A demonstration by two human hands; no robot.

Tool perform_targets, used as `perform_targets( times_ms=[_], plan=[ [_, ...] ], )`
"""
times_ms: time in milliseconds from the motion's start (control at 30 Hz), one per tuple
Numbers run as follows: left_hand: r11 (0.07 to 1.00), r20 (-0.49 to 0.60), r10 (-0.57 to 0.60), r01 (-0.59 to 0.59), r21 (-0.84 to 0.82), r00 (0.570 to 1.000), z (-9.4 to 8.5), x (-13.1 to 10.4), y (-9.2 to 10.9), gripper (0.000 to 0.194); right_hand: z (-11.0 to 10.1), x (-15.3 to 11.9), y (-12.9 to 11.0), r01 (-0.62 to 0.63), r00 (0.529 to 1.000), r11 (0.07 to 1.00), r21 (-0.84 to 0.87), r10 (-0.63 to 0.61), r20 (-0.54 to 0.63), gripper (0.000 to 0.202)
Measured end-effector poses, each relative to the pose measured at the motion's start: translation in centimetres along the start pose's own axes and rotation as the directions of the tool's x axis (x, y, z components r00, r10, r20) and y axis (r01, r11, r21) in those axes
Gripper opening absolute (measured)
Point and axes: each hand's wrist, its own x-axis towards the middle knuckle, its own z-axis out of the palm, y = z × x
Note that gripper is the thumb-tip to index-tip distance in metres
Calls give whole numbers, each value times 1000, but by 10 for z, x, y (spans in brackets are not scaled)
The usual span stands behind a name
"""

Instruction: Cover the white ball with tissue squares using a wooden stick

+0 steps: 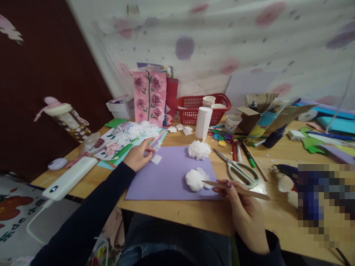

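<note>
My left hand point(140, 153) hovers at the left edge of the purple sheet point(163, 181), its index finger stretched out and apart from the thumb. Small white paper squares point(156, 159) lie beside its fingertips. In my right hand point(244, 210) is a thin, flat, tan pointed stick point(238, 188), gripped between thumb and fingers. The stick's tip reaches a white crumpled paper flower point(194, 180) on the sheet's lower right. Farther up the sheet sits a fuller ruffled white paper flower point(199, 150).
Scissors point(235, 168) lie right of the sheet, near markers and brushes. A white paper roll point(203, 122) stands before a red basket point(183, 115). A glue gun point(285, 170) rests at right. A white power bank point(70, 177) and a tilted bottle point(66, 118) are at left.
</note>
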Motion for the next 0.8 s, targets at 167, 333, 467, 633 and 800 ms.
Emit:
perform_targets(
  times_ms=[167, 333, 467, 633, 800],
  plan=[
    [992, -36, -127, 126, -26, 991, 12, 36, -7, 17, 0, 0, 0, -8, 1000, 1000, -8, 8, 3, 36],
    [971, -58, -209, 200, -128, 976, 17, 54, -16, 9, 0, 1, -2, 22, 1000, 999, -42, -22, -19, 36],
    [924, -23, -234, 215, -316, 972, 7, 46, -8, 17, 0, 1, -2, 14, 1000, 999, -29, -15, -13, 35],
    [795, 115, -162, 199, -573, 980, 4, 10, 49, 34, 1, -1, -6, -4, 999, 995, 96, 9, -44, 32],
    [457, 272, -52, 265, -849, 961, 23, -26, 112, 36, 1, -4, -12, 54, 999, 983, 176, -52, -14, 26]
  ],
)
